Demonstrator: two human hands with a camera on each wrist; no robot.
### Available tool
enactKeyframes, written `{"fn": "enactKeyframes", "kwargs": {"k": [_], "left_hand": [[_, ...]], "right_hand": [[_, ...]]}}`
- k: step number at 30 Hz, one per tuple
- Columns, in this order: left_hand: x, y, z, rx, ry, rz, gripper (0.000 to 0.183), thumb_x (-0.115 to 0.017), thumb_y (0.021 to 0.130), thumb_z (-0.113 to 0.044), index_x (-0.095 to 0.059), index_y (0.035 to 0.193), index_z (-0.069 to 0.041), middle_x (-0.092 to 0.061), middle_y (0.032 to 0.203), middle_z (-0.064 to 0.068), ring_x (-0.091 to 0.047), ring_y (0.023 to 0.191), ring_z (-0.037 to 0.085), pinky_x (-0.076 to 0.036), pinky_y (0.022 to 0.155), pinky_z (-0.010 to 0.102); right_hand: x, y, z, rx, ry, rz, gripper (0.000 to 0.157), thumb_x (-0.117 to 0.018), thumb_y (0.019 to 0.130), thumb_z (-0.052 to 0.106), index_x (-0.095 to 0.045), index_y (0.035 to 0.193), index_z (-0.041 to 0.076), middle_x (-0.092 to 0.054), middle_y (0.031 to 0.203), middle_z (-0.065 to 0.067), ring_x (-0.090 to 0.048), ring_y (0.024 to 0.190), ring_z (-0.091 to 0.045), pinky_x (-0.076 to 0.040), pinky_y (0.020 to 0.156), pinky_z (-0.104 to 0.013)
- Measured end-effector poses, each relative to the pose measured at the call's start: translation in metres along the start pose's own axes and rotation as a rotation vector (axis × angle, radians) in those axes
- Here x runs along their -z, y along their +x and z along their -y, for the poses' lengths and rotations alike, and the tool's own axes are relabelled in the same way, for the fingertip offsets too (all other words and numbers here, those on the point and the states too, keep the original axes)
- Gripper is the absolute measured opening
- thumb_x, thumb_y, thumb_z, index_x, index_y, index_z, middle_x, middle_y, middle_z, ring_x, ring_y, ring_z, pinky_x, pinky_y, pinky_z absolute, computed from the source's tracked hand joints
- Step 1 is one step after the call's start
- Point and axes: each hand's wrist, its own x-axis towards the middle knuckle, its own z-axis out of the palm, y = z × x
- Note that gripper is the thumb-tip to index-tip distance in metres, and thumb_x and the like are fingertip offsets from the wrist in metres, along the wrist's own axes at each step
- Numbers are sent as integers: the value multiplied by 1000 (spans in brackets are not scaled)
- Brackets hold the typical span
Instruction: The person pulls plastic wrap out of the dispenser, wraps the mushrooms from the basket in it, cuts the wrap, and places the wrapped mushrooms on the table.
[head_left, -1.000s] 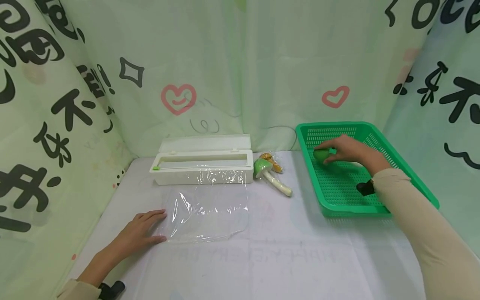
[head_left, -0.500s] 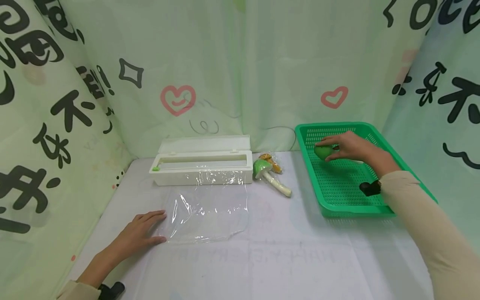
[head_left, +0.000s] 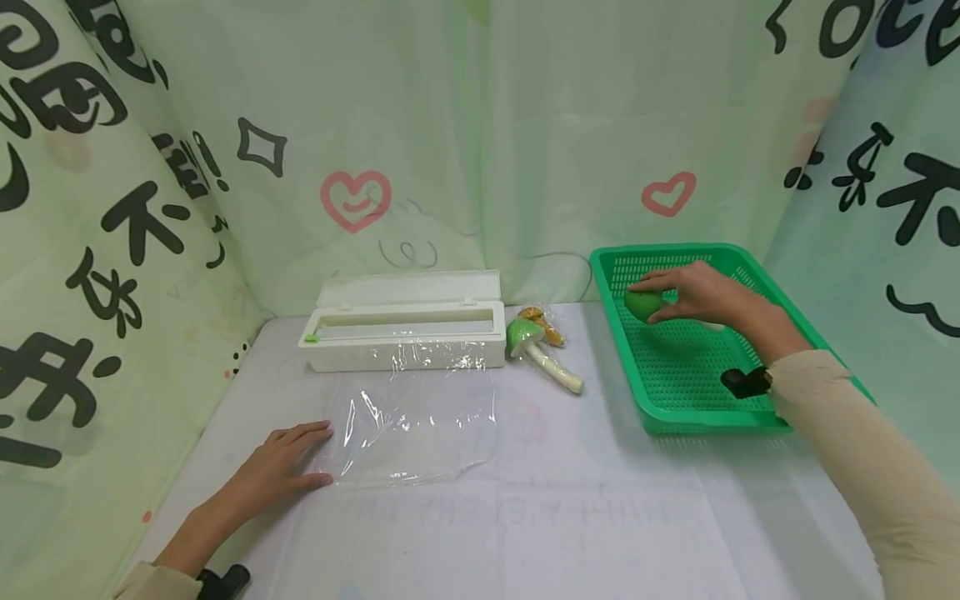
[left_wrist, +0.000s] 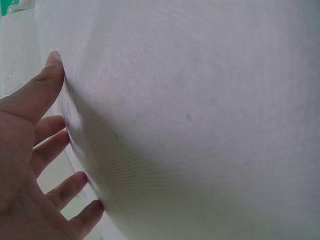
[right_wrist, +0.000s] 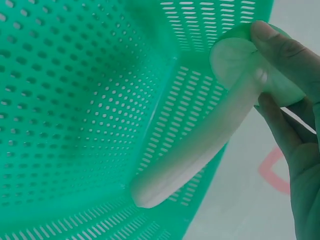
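Note:
In the basket's far part my right hand (head_left: 697,292) pinches a toy mushroom by its green cap (head_left: 642,305). The right wrist view shows its long white stem (right_wrist: 200,145) slanting down over the basket's perforated wall, with thumb and fingers at the cap's edges. On the table at left, my left hand (head_left: 273,467) lies with fingers spread, fingertips at the left edge of a sheet of cling film (head_left: 420,433). The film runs out of a white cling film dispenser (head_left: 405,358), whose lid stands up. The left wrist view has the fingertips (left_wrist: 92,212) on the white tablecloth.
The green plastic basket (head_left: 712,421) stands at right. Between it and the dispenser lie a green-capped mushroom (head_left: 555,367) and a smaller golden-brown one (head_left: 551,329), both wrapped in clear film. Pale printed curtains (head_left: 555,150) enclose the table (head_left: 562,533) at back and sides.
My right hand has risen slightly and shifted a little to the right, lifting the mushroom, so more of its green cap shows. The left hand and film have stayed put.

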Motion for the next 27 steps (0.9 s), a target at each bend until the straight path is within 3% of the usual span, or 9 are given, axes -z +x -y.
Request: {"fn": "enactKeyframes", "kwargs": {"k": [6, 10, 13, 18, 21, 24, 27], "left_hand": [[1, 0, 0, -10, 5, -4, 69, -84, 81, -37, -62, 135, -1, -58, 141, 17, -54, 119, 49, -49, 94, 62], [0, 0, 0, -17, 10, -2, 68, -84, 81, -37, -62, 135, -1, -58, 141, 17, -55, 118, 49, -49, 94, 61], [0, 0, 0, -13, 6, 5, 69, -83, 82, -38, -61, 135, -1, -58, 142, 17, -54, 119, 49, -49, 94, 62], [1, 1, -1, -6, -1, 15, 69, -83, 82, -39, -61, 136, -2, -57, 142, 17, -54, 120, 49, -48, 95, 62], [1, 1, 0, -5, 5, 14, 69, -84, 81, -39, -61, 135, -2, -57, 142, 17, -54, 120, 49, -48, 95, 62], [0, 1, 0, -7, 5, 11, 69, -84, 81, -38, -61, 135, -1, -58, 142, 17, -54, 119, 49, -49, 94, 62], [2, 1, -2, -1, -3, 15, 68, -84, 81, -37, -61, 135, -1, -57, 142, 18, -54, 119, 50, -49, 94, 63]], "right_hand": [[8, -1, 11, 46, -9, -48, 57, -90, 76, 23, -71, 128, 7, -68, 126, -22, -69, 67, -15, -43, 53, -25], [12, -2, 16, 37, -2, -39, 59, -89, 78, 26, -70, 130, 9, -66, 130, -23, -48, 43, -2, -41, 52, -24], [13, -3, 19, 40, -1, -34, 59, -89, 78, 26, -69, 132, 9, -65, 131, -22, -38, 40, 1, -39, 52, -24], [18, -4, 26, 55, -18, -27, 61, -89, 78, 26, -68, 133, 10, -65, 133, -22, -34, 40, 0, -38, 51, -24], [23, -3, 33, 63, -36, -21, 61, -89, 79, 26, -68, 134, 10, -64, 134, -22, -40, 42, -1, -41, 52, -25], [31, 0, 42, 88, -51, -26, 61, -89, 78, 25, -68, 133, 10, -64, 134, -22, -62, 58, -9, -51, 59, -29], [39, 4, 52, 112, -60, -28, 61, -90, 77, 23, -68, 133, 11, -64, 134, -21, -71, 74, -15, -54, 65, -33]]}}
